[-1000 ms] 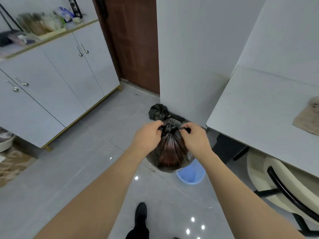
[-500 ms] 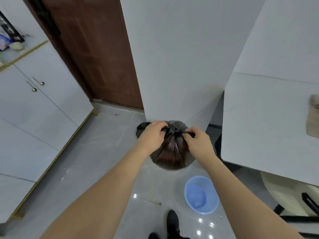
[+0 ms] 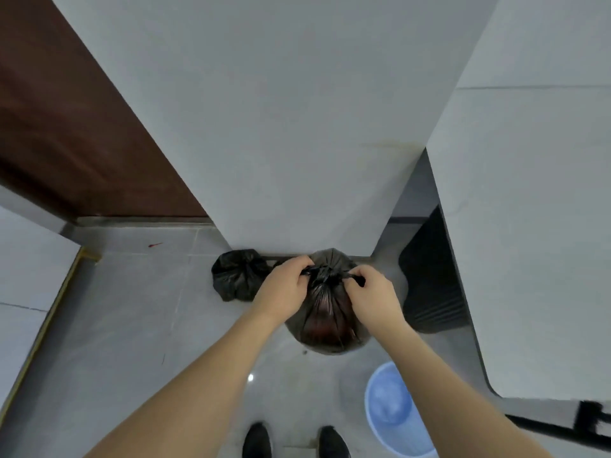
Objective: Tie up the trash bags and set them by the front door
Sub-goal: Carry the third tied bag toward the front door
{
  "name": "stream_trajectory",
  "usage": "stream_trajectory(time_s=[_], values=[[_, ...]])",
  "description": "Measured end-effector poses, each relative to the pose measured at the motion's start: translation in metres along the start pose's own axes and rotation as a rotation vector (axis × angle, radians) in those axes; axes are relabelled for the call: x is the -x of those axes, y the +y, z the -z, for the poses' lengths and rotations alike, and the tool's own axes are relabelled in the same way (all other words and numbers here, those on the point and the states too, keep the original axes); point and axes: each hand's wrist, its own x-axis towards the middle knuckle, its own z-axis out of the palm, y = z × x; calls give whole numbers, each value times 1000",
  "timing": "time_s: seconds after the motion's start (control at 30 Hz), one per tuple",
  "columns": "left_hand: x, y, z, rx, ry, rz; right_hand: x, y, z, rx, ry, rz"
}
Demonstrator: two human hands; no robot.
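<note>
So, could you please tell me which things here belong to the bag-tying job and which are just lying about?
Job:
- held trash bag, neck pinched by left hand and right hand
- second black bag on the floor
- brown door

Lying about:
- blue basin
- white table

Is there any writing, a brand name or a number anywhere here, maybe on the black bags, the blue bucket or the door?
None: no text can be read in this view.
Held trash bag: plain black plastic, no print.
Second trash bag on the floor: plain black too.
Blue bucket: no label visible.
Brown door and white wall: no sign or number.
</note>
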Motion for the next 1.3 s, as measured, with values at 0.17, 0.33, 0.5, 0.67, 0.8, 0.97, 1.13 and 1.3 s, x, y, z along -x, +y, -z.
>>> stream_trajectory(time_s=[0.17,0.33,0.5,0.67,0.8,0.97,1.13,1.3], values=[[-104,-136,-124,14,-65,-56,-120,114,-100,8,28,-112],[-195,-242,-251,28,-89,-142,-222,239,-185,11,111,-186],[-270,-309,-337,-3,-105,-270,-302,338,-245,-28,254,-213],[-320,-345,-377,-42,-68,-327,-357,379,-279,-75,332,-191],[-349,-371,-390,-72,-44,-333,-389,396,-300,-154,357,-136],[-367,-387,-399,-176,-112,-330,-404,409,-316,-183,385,-121],[-370,-394,-397,-218,-81,-318,-398,407,-319,-157,409,-119],[-358,-394,-383,-272,-100,-292,-386,399,-316,-39,430,-93]])
